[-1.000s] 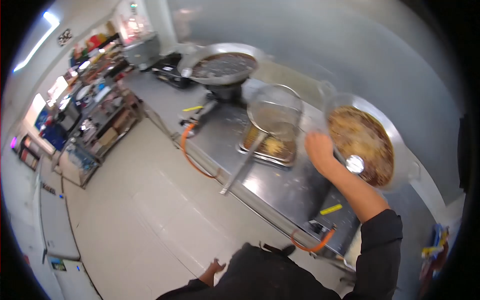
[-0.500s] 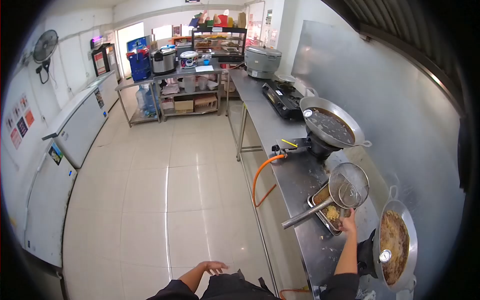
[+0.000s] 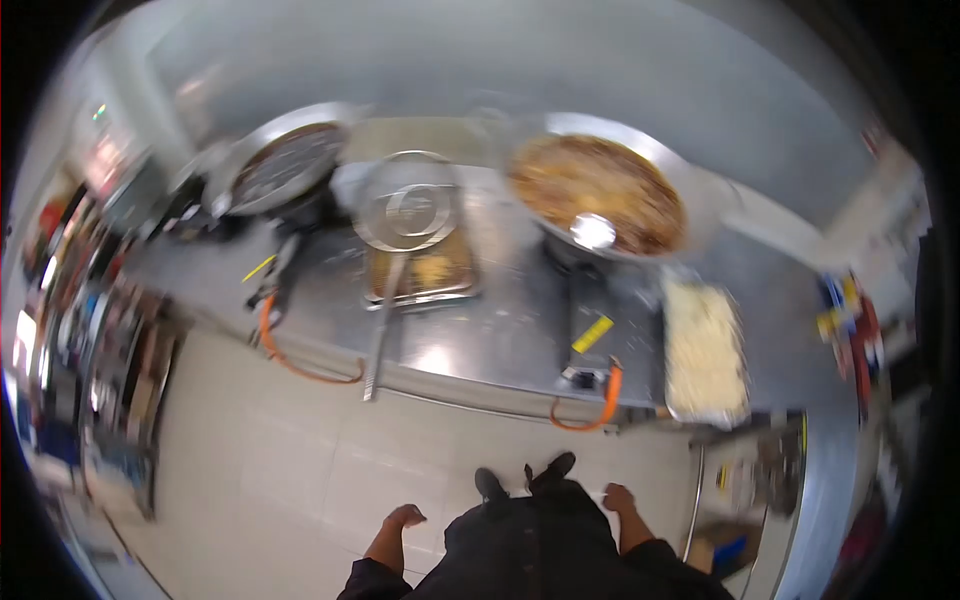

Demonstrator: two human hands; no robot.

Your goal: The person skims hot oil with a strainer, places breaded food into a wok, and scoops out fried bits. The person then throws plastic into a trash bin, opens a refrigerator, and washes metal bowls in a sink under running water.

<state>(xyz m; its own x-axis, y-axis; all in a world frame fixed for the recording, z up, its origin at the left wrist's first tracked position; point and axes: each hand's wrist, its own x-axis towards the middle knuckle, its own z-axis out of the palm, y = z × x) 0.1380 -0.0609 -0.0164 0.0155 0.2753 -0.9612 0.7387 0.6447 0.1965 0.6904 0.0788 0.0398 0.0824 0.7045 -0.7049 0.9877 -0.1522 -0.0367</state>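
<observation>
My left hand (image 3: pixel 405 516) hangs below the counter's front edge, over the floor, with its fingers loosely apart and nothing visible in it. On the other side of my body, my right hand (image 3: pixel 618 497) hangs low too; blur hides how its fingers are held, and no object shows in it. Both hands are apart from the counter. A round wire-mesh strainer (image 3: pixel 408 205) rests across a metal tray (image 3: pixel 470 290) holding yellowish crumbs, its long handle jutting past the counter edge. Right of it, a wok (image 3: pixel 655 150) holds brown oil covered in golden froth, with a dial thermometer (image 3: pixel 593 231) at its rim.
A second wok (image 3: pixel 235 170) with dark liquid stands at the left. A tray of pale, shredded-looking food (image 3: pixel 705 350) lies at the right. Orange gas hoses (image 3: pixel 612 395) hang off the front edge of the steel counter (image 3: pixel 470 350). Shelves (image 3: pixel 740 500) sit below right.
The view has swung right and down to face the counter. My right hand has left the strainer and tray and dropped to my side. The strainer still lies on the tray.
</observation>
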